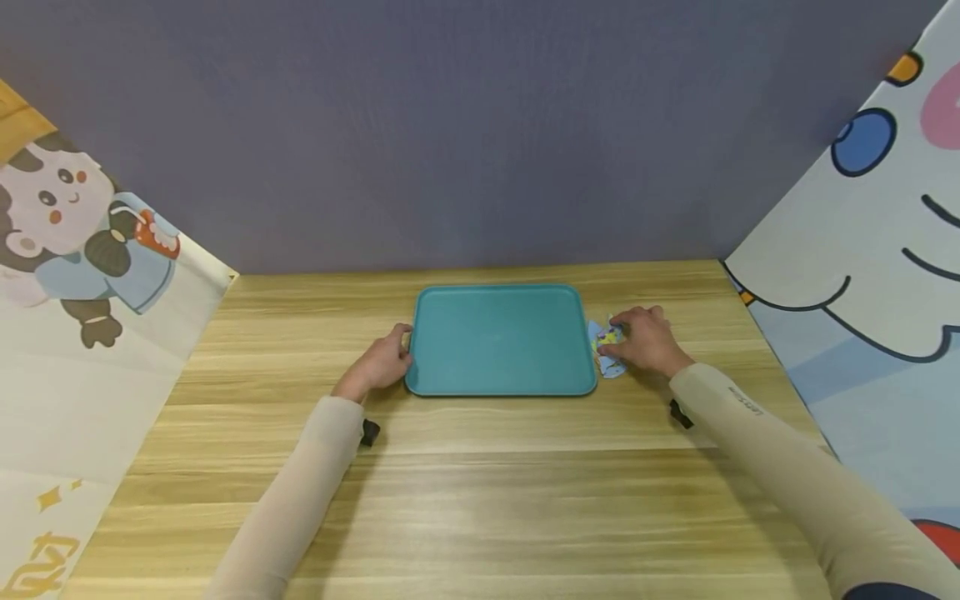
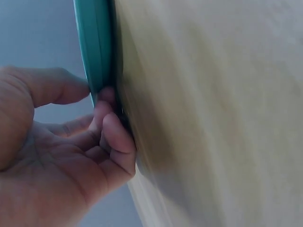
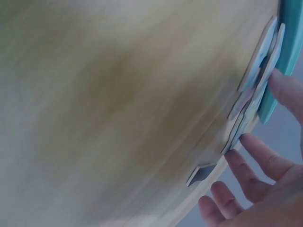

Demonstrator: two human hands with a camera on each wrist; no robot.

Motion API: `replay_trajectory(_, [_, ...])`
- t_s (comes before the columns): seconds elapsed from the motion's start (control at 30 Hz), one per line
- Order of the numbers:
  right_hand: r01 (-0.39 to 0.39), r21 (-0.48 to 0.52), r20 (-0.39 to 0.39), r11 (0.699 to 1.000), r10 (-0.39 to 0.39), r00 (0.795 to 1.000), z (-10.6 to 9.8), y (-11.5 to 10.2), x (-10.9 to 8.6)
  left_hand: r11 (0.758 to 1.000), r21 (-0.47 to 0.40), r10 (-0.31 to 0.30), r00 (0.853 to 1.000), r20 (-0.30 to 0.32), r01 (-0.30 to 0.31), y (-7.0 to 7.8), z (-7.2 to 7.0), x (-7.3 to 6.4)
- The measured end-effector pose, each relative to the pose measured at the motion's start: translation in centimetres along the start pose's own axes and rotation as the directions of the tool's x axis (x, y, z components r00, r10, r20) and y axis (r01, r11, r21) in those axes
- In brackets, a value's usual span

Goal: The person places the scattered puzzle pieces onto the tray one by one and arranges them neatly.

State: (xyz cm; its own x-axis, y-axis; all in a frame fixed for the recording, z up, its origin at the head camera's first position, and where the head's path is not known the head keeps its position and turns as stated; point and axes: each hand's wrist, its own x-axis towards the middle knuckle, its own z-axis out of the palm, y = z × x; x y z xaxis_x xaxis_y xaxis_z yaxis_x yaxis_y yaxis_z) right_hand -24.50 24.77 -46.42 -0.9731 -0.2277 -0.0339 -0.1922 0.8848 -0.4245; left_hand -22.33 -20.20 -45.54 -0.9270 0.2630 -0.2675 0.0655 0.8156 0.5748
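Here, the left hand (image 1: 381,360) pinches the left edge of the tray (image 1: 498,342) on the surface (image 1: 487,500), while the right hand (image 1: 648,340), fingers spread, touches puzzle pieces (image 1: 612,369) just beside its right edge.

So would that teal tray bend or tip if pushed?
The tray is probably stiff: its raised rim looks unbent. It looks like shallow plastic, so perhaps light for its size. Wide and flat, it should slide rather than tip.

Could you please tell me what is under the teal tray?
Under the tray is the wooden table. At its left rim, the left hand has fingertips tucked underneath. The tray covers the rest, so anything else there cannot be seen.
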Motion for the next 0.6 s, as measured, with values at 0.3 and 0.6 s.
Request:
replay_trajectory(0.3, [-0.031, -0.004, -0.028, 1.0, 0.031, 0.999, 0.41, -0.31, 0.22, 0.998, -0.054, 0.017, 1.0, 0.005, -0.017, -0.67, -0.51, -0.03])
replay_trajectory(0.6, [0.079, 0.058, -0.133, 0.995, -0.07, 0.989, -0.24, -0.88, 0.44, 0.997, -0.082, 0.012, 1.0, 0.013, -0.011, -0.56, -0.7, 0.11])
